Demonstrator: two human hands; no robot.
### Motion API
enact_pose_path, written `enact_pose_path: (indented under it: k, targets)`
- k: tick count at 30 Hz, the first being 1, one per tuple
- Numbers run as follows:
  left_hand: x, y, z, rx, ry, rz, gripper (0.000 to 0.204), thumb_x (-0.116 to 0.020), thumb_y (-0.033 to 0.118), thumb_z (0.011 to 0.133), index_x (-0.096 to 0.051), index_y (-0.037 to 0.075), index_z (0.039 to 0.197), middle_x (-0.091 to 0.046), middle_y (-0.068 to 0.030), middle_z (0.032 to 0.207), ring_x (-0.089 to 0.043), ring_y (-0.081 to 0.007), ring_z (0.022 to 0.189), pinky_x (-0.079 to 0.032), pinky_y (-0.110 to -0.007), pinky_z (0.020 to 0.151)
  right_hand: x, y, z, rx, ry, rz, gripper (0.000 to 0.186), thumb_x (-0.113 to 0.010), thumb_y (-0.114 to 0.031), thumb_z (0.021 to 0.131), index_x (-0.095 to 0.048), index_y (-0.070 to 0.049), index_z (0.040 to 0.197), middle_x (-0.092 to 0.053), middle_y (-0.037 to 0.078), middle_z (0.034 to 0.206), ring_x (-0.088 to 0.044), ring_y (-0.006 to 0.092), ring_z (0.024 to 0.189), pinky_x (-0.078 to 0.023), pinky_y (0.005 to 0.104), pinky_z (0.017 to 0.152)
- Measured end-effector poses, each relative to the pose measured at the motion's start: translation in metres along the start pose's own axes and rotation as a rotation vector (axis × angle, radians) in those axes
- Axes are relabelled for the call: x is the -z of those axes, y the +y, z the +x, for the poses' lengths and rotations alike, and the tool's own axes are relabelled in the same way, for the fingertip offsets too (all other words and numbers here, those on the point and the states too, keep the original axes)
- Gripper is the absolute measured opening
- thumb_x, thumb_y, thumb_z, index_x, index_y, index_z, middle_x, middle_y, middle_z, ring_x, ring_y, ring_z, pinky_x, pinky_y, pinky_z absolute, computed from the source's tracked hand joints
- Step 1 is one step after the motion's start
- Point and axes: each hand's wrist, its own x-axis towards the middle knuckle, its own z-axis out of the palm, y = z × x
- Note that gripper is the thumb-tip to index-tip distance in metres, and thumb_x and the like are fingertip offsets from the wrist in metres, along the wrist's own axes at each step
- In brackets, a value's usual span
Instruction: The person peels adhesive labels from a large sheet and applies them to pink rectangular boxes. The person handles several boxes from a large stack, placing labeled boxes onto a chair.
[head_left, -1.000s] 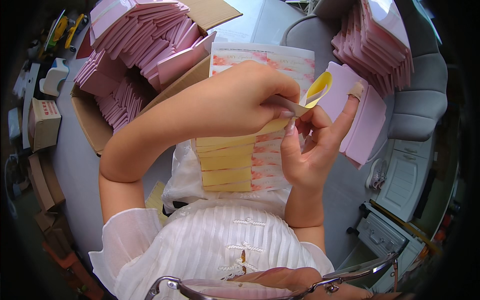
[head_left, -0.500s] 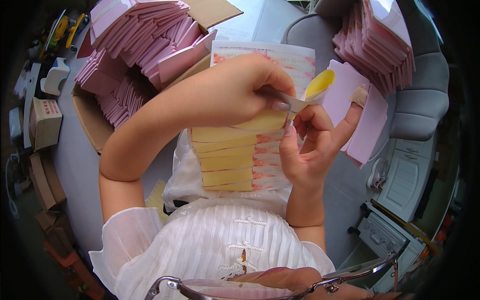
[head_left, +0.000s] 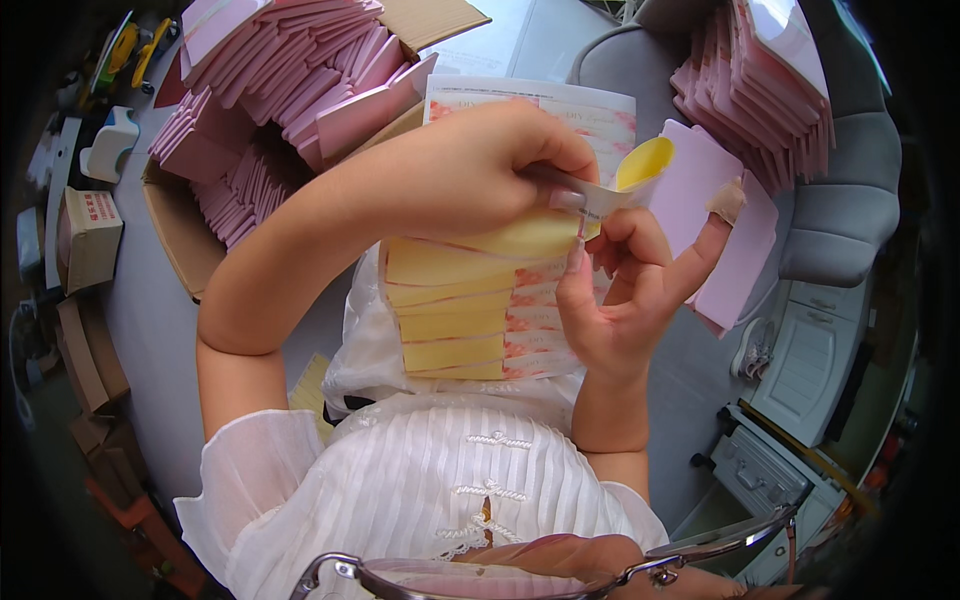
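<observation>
On my lap lies a sticker sheet point(head_left: 455, 345), its left column bare yellow backing and its right column still carrying white labels with red floral print. My left hand point(head_left: 510, 165) reaches across it and pinches a lifted strip at the far right of the sheet. This strip curls up, showing a yellow curled end point(head_left: 645, 165) beside my fingertips. Thumb and fingers of my right hand point(head_left: 625, 285) pinch at the same strip's edge, just below. A tan covering point(head_left: 727, 200) wraps the tip of my raised right index finger. My fingers partly hide the strip.
A pink folded piece point(head_left: 735, 270) lies on a grey cushioned chair point(head_left: 840, 210) to the right, beside a stack of similar pink pieces point(head_left: 760, 95). At left, a cardboard box point(head_left: 175, 235) is heaped with more of them point(head_left: 290, 75). White drawers point(head_left: 815, 350) stand at far right.
Both hands keep their pinch on the strip and have hardly moved. My left hand has shifted very slightly away from me, and the curled end sits a touch farther right.
</observation>
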Motion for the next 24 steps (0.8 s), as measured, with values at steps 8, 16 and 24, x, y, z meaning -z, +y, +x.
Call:
enact_pose_path:
  k: [8, 16, 24]
  targets:
    - [0.022, -0.025, 0.010, 0.023, 0.082, 0.103, 0.019, -0.056, 0.003, 0.090, -0.060, -0.003, 0.108, -0.064, -0.0022, 0.095, -0.056, -0.0078, 0.089, -0.046, -0.023, 0.081, 0.014, 0.016, 0.008, 0.273, -0.003, -0.273, 0.097, -0.067, 0.003, 0.077, 0.001, 0.000, 0.146, -0.066, 0.009, 0.095, -0.061, 0.0205, 0.087, -0.047, 0.0295, 0.077]
    - [0.036, -0.051, 0.010, 0.261, -0.023, -0.583, 0.026, -0.057, 0.022, 0.095, -0.058, 0.003, 0.113, -0.061, -0.0026, 0.103, -0.055, -0.0054, 0.092, -0.047, -0.022, 0.078, -0.017, 0.053, 0.013, 0.395, -0.026, -0.361, 0.091, -0.067, -0.003, 0.084, -0.003, 0.001, 0.147, -0.067, 0.011, 0.113, -0.058, 0.0309, 0.116, -0.041, 0.0424, 0.100]
    - [0.032, -0.038, 0.001, 0.087, -0.061, -0.110, 0.068, -0.082, 0.016, 0.065, -0.048, 0.004, 0.123, -0.056, -0.0061, 0.114, -0.054, -0.0148, 0.103, -0.043, -0.028, 0.092, -0.025, 0.039, 0.015, 0.323, 0.012, -0.452, 0.097, -0.073, -0.008, 0.080, -0.004, 0.004, 0.147, -0.068, 0.011, 0.111, -0.060, 0.0300, 0.113, -0.044, 0.0390, 0.097]
